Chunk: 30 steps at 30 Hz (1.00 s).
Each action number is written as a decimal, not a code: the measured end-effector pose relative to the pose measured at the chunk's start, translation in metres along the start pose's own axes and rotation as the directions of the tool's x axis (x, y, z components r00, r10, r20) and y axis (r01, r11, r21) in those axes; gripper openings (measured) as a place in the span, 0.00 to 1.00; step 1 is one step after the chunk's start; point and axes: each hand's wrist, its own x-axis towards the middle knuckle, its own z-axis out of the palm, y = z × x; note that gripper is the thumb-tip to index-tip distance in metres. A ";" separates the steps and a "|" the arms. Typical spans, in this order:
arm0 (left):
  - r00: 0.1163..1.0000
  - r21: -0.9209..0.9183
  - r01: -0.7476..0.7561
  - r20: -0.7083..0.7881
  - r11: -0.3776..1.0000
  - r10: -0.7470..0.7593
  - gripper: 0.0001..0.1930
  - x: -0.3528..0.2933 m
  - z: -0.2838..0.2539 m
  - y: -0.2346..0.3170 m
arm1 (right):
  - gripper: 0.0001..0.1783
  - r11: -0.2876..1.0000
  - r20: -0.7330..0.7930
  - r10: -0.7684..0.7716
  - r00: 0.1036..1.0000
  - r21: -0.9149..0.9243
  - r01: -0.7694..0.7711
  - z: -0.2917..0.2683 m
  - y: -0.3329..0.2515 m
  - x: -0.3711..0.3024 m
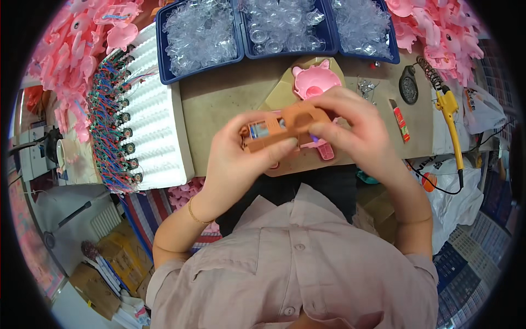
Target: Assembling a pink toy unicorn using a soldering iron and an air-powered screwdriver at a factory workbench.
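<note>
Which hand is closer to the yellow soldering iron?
Right. The right hand is on the brown part, beside the soldering iron on the right; the left hand holds the part's far side.

One head-worn fisheye view looks steeply down from close above at the surface [230, 88], the person's forearms entering from the lower edge.

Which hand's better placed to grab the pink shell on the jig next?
Right, probably. The right hand sits just below the pink shell; the left hand is farther away, gripping the brown part from below.
</note>
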 end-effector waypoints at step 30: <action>0.946 -0.442 0.322 0.165 0.837 -0.277 0.20 -0.001 -0.004 0.010 | 0.10 0.811 -0.263 -0.499 0.826 -0.479 0.337 0.015 0.002 -0.004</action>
